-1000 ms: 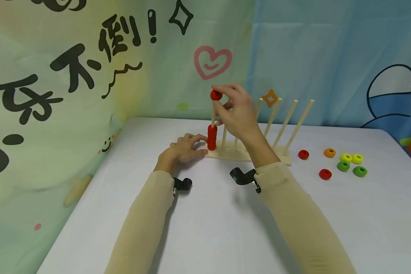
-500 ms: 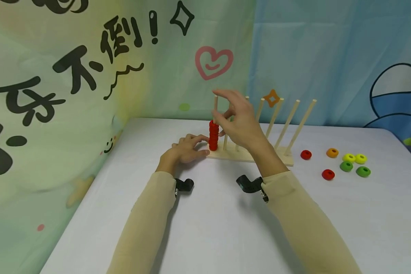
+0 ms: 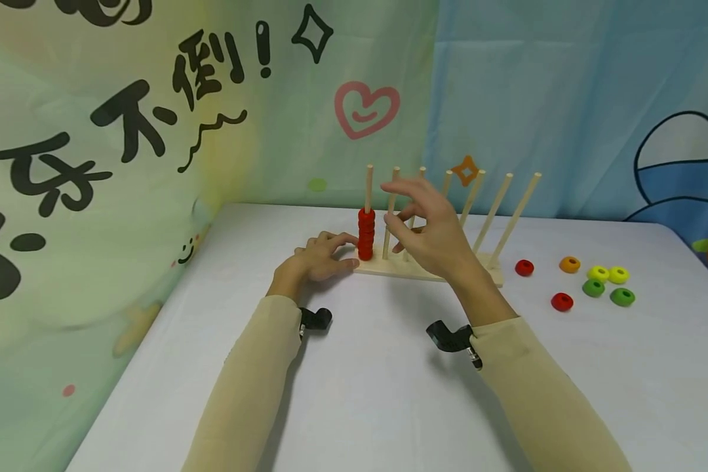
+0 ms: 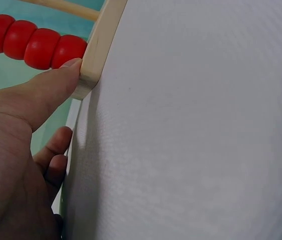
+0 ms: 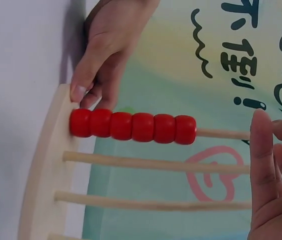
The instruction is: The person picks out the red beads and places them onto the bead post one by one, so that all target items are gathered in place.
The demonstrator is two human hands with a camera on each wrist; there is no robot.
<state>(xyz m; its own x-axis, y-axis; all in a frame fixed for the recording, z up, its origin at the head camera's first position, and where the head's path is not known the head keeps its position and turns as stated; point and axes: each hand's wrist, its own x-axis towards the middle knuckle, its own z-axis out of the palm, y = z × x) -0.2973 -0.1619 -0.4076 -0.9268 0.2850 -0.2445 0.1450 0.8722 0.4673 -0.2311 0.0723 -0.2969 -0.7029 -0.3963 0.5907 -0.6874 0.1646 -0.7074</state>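
A wooden peg rack (image 3: pixel 389 267) stands on the table, with a row of upright pegs. Several red beads (image 3: pixel 366 235) are stacked on its leftmost peg (image 3: pixel 369 187), whose upper part is bare. My left hand (image 3: pixel 315 255) rests at the rack's left end; in the left wrist view the thumb (image 4: pixel 55 87) presses the base's edge beside the lowest bead. To the right of the stack, my right hand (image 3: pixel 427 226) hovers in front of the bare pegs. Its thumb and index finger stand apart with nothing between them.
Loose beads lie right of the rack: two red ones (image 3: pixel 562 301), an orange one (image 3: pixel 570 264), two yellow ones (image 3: pixel 598 274) and two green ones (image 3: pixel 623 297). A printed cloth (image 3: pixel 495 78) hangs behind the white table (image 3: pixel 377 380).
My right hand has let go of a red bead at the leftmost peg, and the bead has dropped onto the stack. The hand then moved right and down. The left hand stays put.
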